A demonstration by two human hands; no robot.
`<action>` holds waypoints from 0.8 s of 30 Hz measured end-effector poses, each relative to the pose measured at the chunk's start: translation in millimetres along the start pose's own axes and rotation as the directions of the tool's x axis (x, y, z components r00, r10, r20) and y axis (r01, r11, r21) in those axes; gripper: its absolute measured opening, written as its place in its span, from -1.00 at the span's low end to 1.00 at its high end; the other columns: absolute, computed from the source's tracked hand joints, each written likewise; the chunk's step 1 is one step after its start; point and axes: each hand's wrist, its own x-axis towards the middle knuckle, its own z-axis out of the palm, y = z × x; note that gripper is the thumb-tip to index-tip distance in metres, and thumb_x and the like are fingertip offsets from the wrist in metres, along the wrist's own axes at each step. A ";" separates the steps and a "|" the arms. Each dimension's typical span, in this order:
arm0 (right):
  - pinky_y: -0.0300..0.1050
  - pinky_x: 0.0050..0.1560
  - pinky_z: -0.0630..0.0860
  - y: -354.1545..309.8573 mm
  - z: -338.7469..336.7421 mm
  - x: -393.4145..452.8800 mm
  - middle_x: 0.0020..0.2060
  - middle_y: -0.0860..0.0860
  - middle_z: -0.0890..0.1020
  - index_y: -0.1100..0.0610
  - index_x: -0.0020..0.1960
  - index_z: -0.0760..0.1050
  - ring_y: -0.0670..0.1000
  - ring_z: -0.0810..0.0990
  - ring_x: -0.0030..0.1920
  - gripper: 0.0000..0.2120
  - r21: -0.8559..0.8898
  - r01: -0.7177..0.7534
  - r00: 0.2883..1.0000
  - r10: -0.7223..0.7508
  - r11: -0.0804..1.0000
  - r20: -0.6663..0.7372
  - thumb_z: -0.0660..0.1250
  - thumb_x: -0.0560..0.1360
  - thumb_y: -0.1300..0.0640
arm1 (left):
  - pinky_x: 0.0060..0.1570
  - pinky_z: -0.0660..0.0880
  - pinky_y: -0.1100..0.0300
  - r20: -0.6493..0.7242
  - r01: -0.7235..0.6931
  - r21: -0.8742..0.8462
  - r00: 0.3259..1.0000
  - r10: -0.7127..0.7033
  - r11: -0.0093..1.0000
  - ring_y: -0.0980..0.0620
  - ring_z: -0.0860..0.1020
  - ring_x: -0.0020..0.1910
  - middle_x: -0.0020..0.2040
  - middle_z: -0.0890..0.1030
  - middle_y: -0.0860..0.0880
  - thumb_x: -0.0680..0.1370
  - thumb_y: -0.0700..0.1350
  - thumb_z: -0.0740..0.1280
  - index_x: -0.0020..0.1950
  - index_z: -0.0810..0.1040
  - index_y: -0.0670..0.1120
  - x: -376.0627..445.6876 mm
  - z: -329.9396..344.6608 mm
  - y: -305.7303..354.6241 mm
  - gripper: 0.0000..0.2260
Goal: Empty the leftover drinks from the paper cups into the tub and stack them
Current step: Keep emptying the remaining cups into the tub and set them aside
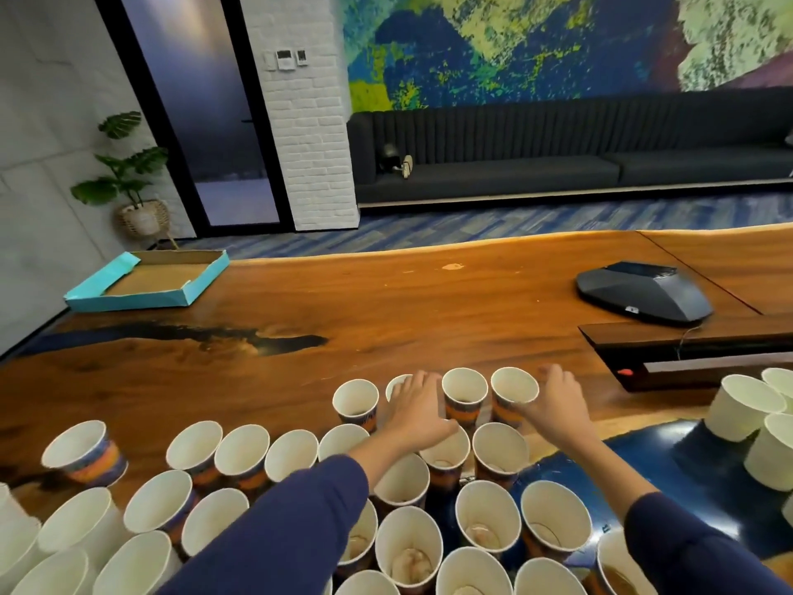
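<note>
Lots of paper cups [240, 457] stand open side up on the wooden table [386, 302]. They fill the table from 9 o'clock round through 6 o'clock to 3 o'clock. They are white inside, with orange and blue bands on the outside. Some near cups at 6 o'clock, like this cup [410, 551], have a bit of pale brown stuff at the bottom. A cup in the far row [464, 397] looks dark at the bottom. One cup [83, 455] at 9 o'clock stands a little apart from the rest.

At 3 o'clock plain white cups [744, 407] lie tipped on their sides in a heap.

At 10 o'clock a flat blue box [148, 281] sits on the table. Its brown inside has nothing in it.

The left hand [418, 407] reaches to the far row at 12 o'clock. Its fingers are spread and lie over the top of a cup [397, 386], with the thumb toward the next one. I cannot tell if it has a grip.

The right hand [553, 405] is just to the right. Its thumb and fingers curl round the side of the last cup [514, 390] in that row.

A dark grey machine [643, 292] sits at 2 o'clock.
</note>
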 end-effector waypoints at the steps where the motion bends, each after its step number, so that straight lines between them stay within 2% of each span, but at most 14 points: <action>1: 0.02 0.27 0.36 2.4 0.0 5.3 0.33 0.17 0.37 0.20 0.42 0.23 0.14 0.35 0.32 -0.16 0.022 -0.017 1.000 0.017 1.000 0.012 0.55 0.32 -0.08 | 0.37 0.17 0.06 -0.004 -0.004 0.013 1.000 0.004 1.000 -0.08 0.24 0.41 0.44 0.28 -0.06 0.50 0.07 0.36 0.48 0.21 -0.07 6.3 -0.5 -2.4 -0.38; 4: 0.07 0.33 0.31 10.4 2.6 14.4 0.41 0.18 0.29 0.20 0.48 0.13 0.17 0.31 0.38 -0.03 0.049 -0.073 0.995 0.069 0.996 0.076 0.60 0.26 -0.01 | 0.38 0.17 0.04 -0.001 0.014 0.013 1.000 -0.014 1.000 -0.08 0.24 0.42 0.46 0.27 -0.07 0.47 0.15 0.39 0.49 0.20 -0.07 23.7 0.4 -4.8 -0.31; 7: 0.15 0.36 0.27 15.3 12.8 22.4 0.46 0.14 0.24 0.14 0.51 0.05 0.16 0.29 0.42 0.09 0.018 -0.111 0.984 0.107 0.994 0.141 0.60 0.21 -0.15 | 0.43 0.09 0.03 0.034 0.016 0.004 0.999 -0.016 1.000 -0.09 0.17 0.48 0.51 0.20 -0.07 0.47 0.18 0.40 0.53 0.12 -0.10 36.8 4.8 0.4 -0.22; 9: 0.20 0.39 0.20 16.7 20.8 26.4 0.49 0.10 0.21 0.10 0.53 0.00 0.15 0.28 0.43 0.10 0.017 -0.111 0.982 0.107 0.994 0.158 0.59 0.23 -0.16 | 0.45 0.02 0.03 0.070 -0.002 0.016 0.998 0.001 1.000 -0.08 0.12 0.51 0.54 0.15 -0.07 0.46 0.18 0.41 0.56 0.06 -0.12 43.1 7.7 5.2 -0.16; 13: 0.18 0.42 0.07 14.9 33.6 33.9 0.50 0.07 0.19 0.09 0.55 -0.07 0.14 0.22 0.46 0.08 0.052 -0.077 0.978 0.065 0.996 0.199 0.57 0.30 -0.02 | 0.48 -0.15 0.01 0.147 -0.004 0.047 0.989 -0.003 0.999 -0.10 0.04 0.54 0.57 0.07 -0.10 0.45 0.18 0.41 0.58 -0.04 -0.14 53.7 17.4 10.4 -0.08; 16: 0.14 0.42 0.09 9.3 42.4 32.7 0.46 0.10 0.24 0.10 0.55 -0.05 0.15 0.28 0.42 0.00 0.066 -0.081 0.983 0.069 0.995 0.172 0.54 0.36 0.03 | 0.49 -0.20 -0.01 0.134 -0.016 0.097 0.991 0.003 0.995 -0.08 0.08 0.54 0.56 0.10 -0.11 0.46 0.18 0.41 0.57 -0.04 -0.17 57.8 29.4 13.6 -0.09; 21: 0.06 0.34 0.22 10.3 48.1 29.7 0.35 0.09 0.31 0.12 0.44 0.17 0.14 0.37 0.32 -0.19 0.036 -0.078 0.989 0.073 0.996 0.127 0.53 0.35 -0.02 | 0.48 -0.11 0.04 0.035 0.030 0.107 0.999 -0.034 0.994 -0.09 0.15 0.49 0.50 0.21 -0.12 0.48 0.12 0.40 0.54 0.10 -0.16 60.9 38.5 13.7 -0.22; 24: 0.06 0.32 0.25 10.8 44.7 27.9 0.31 0.11 0.36 0.15 0.39 0.20 0.14 0.40 0.28 -0.24 0.015 -0.089 0.988 0.087 0.996 0.129 0.52 0.36 -0.02 | 0.48 -0.03 0.07 0.012 0.046 0.041 0.999 -0.047 0.998 -0.09 0.16 0.47 0.46 0.24 -0.10 0.47 0.08 0.40 0.51 0.17 -0.13 57.4 37.0 13.3 -0.28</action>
